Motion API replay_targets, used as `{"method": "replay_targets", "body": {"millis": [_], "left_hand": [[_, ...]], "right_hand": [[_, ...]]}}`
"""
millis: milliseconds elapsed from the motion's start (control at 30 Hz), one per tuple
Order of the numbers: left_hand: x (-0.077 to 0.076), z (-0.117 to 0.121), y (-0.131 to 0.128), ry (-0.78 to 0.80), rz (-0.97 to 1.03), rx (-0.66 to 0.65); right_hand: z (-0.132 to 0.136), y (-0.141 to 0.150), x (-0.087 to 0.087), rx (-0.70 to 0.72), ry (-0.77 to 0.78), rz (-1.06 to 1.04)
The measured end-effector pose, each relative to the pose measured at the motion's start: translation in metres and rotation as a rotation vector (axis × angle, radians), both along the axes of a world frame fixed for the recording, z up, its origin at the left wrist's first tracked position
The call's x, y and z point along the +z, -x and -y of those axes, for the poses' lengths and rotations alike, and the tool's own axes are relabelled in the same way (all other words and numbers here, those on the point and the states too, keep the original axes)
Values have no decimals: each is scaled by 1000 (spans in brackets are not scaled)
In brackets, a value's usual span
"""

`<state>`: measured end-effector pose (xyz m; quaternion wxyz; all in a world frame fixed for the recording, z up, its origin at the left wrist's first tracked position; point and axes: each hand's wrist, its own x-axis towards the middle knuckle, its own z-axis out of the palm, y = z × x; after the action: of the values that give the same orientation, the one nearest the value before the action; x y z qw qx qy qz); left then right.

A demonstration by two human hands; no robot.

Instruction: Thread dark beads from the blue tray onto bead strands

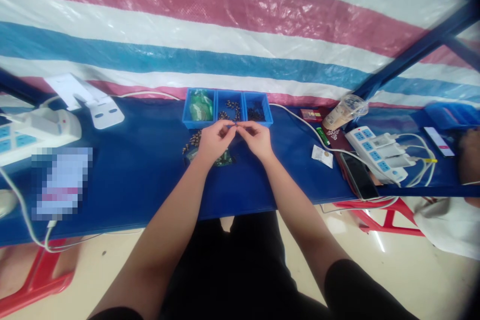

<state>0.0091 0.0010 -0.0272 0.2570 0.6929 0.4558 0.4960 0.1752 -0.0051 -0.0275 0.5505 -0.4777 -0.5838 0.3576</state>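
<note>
Both hands meet at a small part before three blue bins.
Left hand (213, 141) and right hand (258, 140): thumb and fingertips of each pinched nearly together on one small part (236, 124), too small to identify, located just in front of the middle bin (229, 97), which contains small metal pieces (233, 105). Loose pieces (193, 141) lie on the blue table (240, 190) beside the left hand; a green packet (225, 159) lies near both wrists.
</note>
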Motion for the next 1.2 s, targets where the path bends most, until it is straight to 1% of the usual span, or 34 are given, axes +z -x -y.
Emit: {"method": "replay_targets", "body": {"millis": [200,333,467,600,700,800,933,1200], "left_hand": [[1,0,1,9,-3,-13],[2,1,0,0,6,-4],[1,2,-1,15,10,-11],[0,1,-2,26,-1,-22],[0,1,-2,22,-14,-24],[1,1,-1,27,-39,-15],[2,2,-1,17,-58,3],[1,1,-1,9,-86,16]], "right_hand": [[0,1,0,33,36,-36],[-1,2,-4,80,69,-74],[-3,2,-8,108,92,-56],[-3,1,-8,146,45,-21],[-1,1,-5,123,-6,54],[0,1,-3,85,-7,94],[0,2,-4,67,-4,58],[-3,1,-4,44,54,-37]]}}
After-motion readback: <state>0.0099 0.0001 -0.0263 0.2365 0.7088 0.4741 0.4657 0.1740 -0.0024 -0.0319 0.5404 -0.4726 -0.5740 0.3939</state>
